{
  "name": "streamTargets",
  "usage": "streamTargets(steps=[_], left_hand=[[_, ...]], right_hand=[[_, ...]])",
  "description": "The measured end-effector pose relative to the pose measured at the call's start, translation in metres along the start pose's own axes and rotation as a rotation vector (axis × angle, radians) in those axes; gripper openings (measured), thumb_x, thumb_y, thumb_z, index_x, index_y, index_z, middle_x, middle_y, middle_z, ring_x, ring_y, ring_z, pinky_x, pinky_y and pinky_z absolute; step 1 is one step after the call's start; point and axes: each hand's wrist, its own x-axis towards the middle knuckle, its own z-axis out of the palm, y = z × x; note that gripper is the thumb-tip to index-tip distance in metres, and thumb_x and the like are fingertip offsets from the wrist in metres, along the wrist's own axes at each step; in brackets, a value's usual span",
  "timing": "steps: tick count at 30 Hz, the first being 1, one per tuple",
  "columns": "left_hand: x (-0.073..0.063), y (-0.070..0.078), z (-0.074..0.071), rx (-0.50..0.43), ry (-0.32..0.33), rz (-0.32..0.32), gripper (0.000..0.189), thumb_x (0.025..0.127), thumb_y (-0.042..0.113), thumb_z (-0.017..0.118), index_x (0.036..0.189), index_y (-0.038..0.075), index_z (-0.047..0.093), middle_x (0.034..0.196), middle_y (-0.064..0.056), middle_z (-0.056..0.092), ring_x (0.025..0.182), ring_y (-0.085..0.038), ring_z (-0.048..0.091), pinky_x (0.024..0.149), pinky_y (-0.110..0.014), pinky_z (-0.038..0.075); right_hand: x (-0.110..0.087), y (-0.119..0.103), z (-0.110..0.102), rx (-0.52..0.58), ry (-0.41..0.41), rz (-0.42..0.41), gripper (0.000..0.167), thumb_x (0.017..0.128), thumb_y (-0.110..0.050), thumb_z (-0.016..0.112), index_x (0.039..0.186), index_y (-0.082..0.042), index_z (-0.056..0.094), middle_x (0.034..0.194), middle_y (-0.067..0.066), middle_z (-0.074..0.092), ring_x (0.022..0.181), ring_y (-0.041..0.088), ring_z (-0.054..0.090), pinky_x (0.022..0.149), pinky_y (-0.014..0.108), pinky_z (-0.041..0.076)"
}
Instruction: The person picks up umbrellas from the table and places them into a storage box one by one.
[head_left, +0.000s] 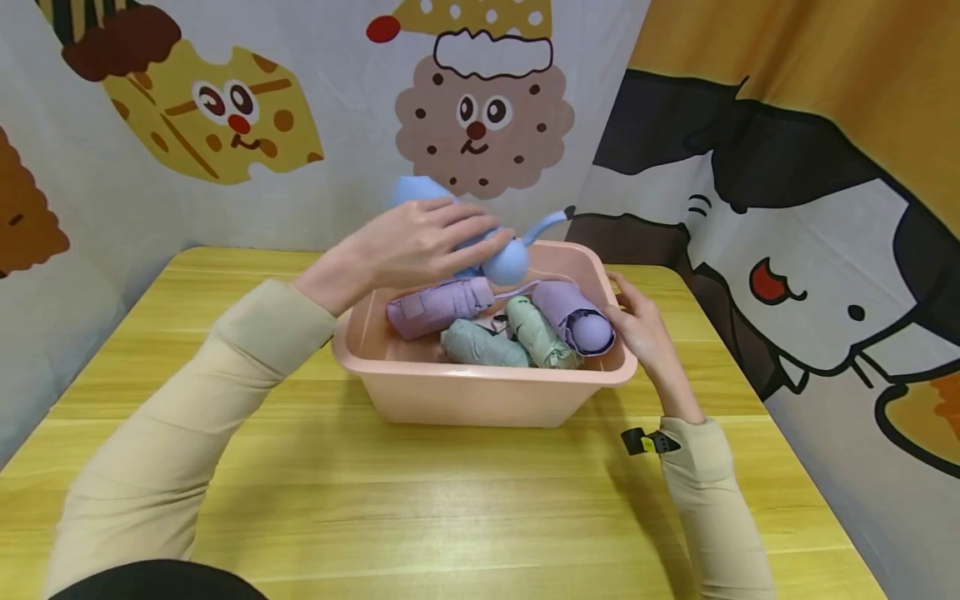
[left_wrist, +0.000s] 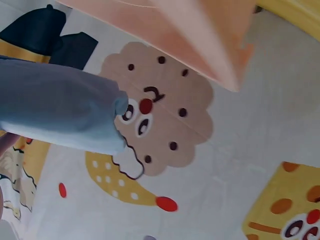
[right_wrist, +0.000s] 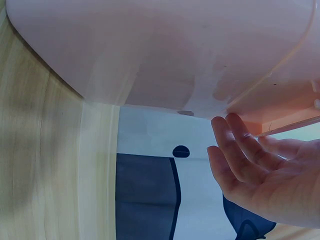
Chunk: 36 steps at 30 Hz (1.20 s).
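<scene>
Over the back of a pink plastic basin (head_left: 480,398), my left hand (head_left: 420,242) grips a light blue folded umbrella (head_left: 506,262) by its middle. A strap loop sticks out from the umbrella's rounded end. The other end of the blue umbrella (left_wrist: 60,105) shows in the left wrist view. My right hand (head_left: 641,325) holds the basin's right rim, several fingers (right_wrist: 240,162) against the outside wall below it. Inside the basin lie a purple folded umbrella (head_left: 442,308) at left, another purple one (head_left: 573,317) at right, and two pale green ones (head_left: 483,343) between them.
The basin stands on a yellow wood-grain table (head_left: 450,500). Behind and to the right hang cloths printed with cartoon figures (head_left: 483,125), close to the table's back edge.
</scene>
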Motion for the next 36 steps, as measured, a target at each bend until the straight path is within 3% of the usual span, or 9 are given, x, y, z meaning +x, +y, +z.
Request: streamTargets(steps=[5, 11, 16, 20, 24, 27, 30, 32, 36], left_hand=[[0.019, 0.003, 0.007, -0.014, 0.008, 0.033, 0.030, 0.094, 0.005, 0.055, 0.123, 0.004, 0.056, 0.111, -0.012, 0.067, 0.103, -0.026, 0.066, 0.088, -0.038, 0.056], [0.040, 0.010, 0.016, -0.029, -0.028, 0.069, 0.032, 0.093, 0.014, 0.057, 0.123, 0.004, 0.054, 0.113, -0.010, 0.065, 0.101, -0.023, 0.065, 0.079, -0.035, 0.058], [0.049, 0.018, 0.027, -0.079, -0.155, 0.098, 0.034, 0.094, 0.008, 0.049, 0.127, 0.004, 0.051, 0.121, -0.010, 0.062, 0.105, -0.022, 0.064, 0.067, -0.035, 0.059], [0.053, 0.025, 0.038, -0.092, -0.228, 0.150, 0.034, 0.097, 0.006, 0.043, 0.130, 0.001, 0.049, 0.123, -0.013, 0.061, 0.106, -0.023, 0.063, 0.065, -0.034, 0.058], [0.050, 0.030, 0.049, -0.064, -0.230, 0.200, 0.031, 0.099, 0.008, 0.043, 0.128, 0.002, 0.051, 0.121, -0.012, 0.063, 0.104, -0.022, 0.064, 0.072, -0.032, 0.058], [0.049, 0.033, 0.053, -0.073, -0.246, 0.199, 0.031, 0.099, 0.007, 0.041, 0.128, 0.002, 0.051, 0.124, -0.011, 0.062, 0.108, -0.021, 0.063, 0.073, -0.032, 0.058], [0.049, 0.036, 0.055, -0.093, -0.276, 0.197, 0.032, 0.099, 0.003, 0.037, 0.129, 0.002, 0.049, 0.127, -0.012, 0.060, 0.110, -0.021, 0.062, 0.067, -0.032, 0.057], [0.050, 0.037, 0.056, -0.106, -0.308, 0.195, 0.034, 0.098, 0.003, 0.036, 0.130, 0.002, 0.048, 0.130, -0.013, 0.058, 0.111, -0.022, 0.062, 0.064, -0.032, 0.057], [0.051, 0.037, 0.057, -0.157, -0.410, 0.176, 0.036, 0.096, 0.000, 0.038, 0.132, 0.002, 0.046, 0.130, -0.014, 0.058, 0.102, -0.024, 0.065, 0.063, -0.035, 0.057]], right_hand=[[0.000, 0.000, 0.000, -0.011, 0.004, 0.004, 0.051, 0.096, -0.022, 0.047, 0.146, -0.016, 0.037, 0.115, 0.026, 0.061, 0.098, 0.032, 0.060, 0.080, 0.027, 0.045], [0.000, 0.000, -0.001, -0.003, -0.007, 0.011, 0.052, 0.096, -0.021, 0.046, 0.147, -0.016, 0.036, 0.117, 0.027, 0.060, 0.101, 0.035, 0.060, 0.085, 0.034, 0.047], [0.000, 0.000, -0.001, 0.020, -0.027, 0.026, 0.056, 0.095, -0.022, 0.045, 0.149, -0.016, 0.031, 0.125, 0.028, 0.058, 0.108, 0.038, 0.059, 0.089, 0.042, 0.049], [-0.001, 0.000, -0.001, 0.024, -0.029, 0.047, 0.058, 0.097, -0.026, 0.045, 0.151, -0.014, 0.027, 0.130, 0.029, 0.054, 0.114, 0.041, 0.056, 0.094, 0.049, 0.047], [0.000, -0.001, -0.001, 0.037, -0.032, 0.049, 0.057, 0.097, -0.031, 0.047, 0.149, -0.015, 0.031, 0.136, 0.026, 0.050, 0.120, 0.041, 0.052, 0.097, 0.051, 0.045], [0.000, -0.001, -0.001, 0.049, -0.030, 0.037, 0.055, 0.096, -0.027, 0.047, 0.148, -0.016, 0.033, 0.137, 0.025, 0.050, 0.120, 0.039, 0.052, 0.096, 0.047, 0.045], [0.001, -0.002, -0.002, 0.051, -0.019, 0.028, 0.054, 0.095, -0.020, 0.047, 0.147, -0.016, 0.035, 0.128, 0.025, 0.055, 0.109, 0.034, 0.057, 0.089, 0.037, 0.047], [0.001, -0.001, -0.002, 0.046, -0.010, 0.024, 0.053, 0.094, -0.016, 0.047, 0.146, -0.016, 0.037, 0.121, 0.025, 0.058, 0.100, 0.030, 0.057, 0.085, 0.031, 0.045], [0.002, 0.001, -0.001, 0.043, -0.010, 0.022, 0.053, 0.093, -0.014, 0.048, 0.146, -0.015, 0.037, 0.117, 0.027, 0.059, 0.100, 0.031, 0.058, 0.087, 0.033, 0.046]])
